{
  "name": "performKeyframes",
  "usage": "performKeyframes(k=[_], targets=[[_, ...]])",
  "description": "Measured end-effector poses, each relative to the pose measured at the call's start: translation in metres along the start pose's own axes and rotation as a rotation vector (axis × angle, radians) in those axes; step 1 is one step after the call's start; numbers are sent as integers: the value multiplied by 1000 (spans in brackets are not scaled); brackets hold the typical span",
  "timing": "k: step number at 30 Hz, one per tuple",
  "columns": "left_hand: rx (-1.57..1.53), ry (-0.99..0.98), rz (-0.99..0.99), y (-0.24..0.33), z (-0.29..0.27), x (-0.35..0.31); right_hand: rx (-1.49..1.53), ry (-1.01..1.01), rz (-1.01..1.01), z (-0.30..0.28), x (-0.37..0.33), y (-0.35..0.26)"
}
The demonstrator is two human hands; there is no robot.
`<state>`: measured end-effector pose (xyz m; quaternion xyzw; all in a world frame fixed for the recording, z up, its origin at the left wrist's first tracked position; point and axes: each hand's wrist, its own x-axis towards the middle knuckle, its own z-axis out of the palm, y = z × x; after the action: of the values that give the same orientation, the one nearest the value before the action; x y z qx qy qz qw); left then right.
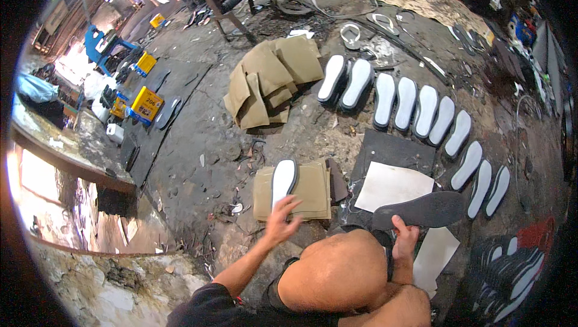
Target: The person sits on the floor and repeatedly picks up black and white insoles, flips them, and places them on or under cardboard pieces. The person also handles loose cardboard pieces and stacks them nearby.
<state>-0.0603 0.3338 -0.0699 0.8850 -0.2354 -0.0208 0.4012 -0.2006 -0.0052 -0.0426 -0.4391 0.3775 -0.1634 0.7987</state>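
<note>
My left hand [282, 222] is at the near end of a white-topped shoe sole [284, 178] with a dark rim. Its fingers are spread, and the thumb side covers the sole's near end; whether they press on it I cannot tell. That sole lies on a stack of tan sheets [314, 191]. Closed around the edge of a dark grey shoe sole [421, 209] is my right hand [404, 244], beside my bent knee. Under the dark sole, a white sheet [391, 184] lies on a black mat [415, 146].
White-topped soles [423, 110] stand in a curved row ahead and to the right. More tan sheets [265, 83] lie piled beyond the stack. Striped soles [512, 285] are heaped at lower right. Yellow containers [147, 105] stand left, and a metal-legged stand [226, 11] at the back.
</note>
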Motion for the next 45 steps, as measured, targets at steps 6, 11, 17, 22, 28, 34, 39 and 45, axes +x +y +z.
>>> performKeyframes(k=[6, 11, 17, 22, 28, 34, 39, 45], targets=[[-815, -599, -95, 116, 96, 80, -77, -74, -65, 30, 5, 4], [-698, -552, -257, 86, 154, 114, -48, 484, -524, -34, 30, -80], [289, -79, -122, 50, 230, 81, -366, 829, -834, -77, 4, -96], [48, -103, -128, 80, 228, 101, -376, 917, -680, -99, -7, -87], [-143, -330, 384, 103, 226, 88, -122, 847, -724, -92, -2, -94], [46, -535, 518, 132, 222, 94, -94, 929, -734, -102, -4, -103], [-81, -427, 407, 137, 224, 98, -95, 986, -732, -111, -1, -99], [-295, -289, -280, 121, 218, 163, -22, 923, -655, -102, 9, -103]])
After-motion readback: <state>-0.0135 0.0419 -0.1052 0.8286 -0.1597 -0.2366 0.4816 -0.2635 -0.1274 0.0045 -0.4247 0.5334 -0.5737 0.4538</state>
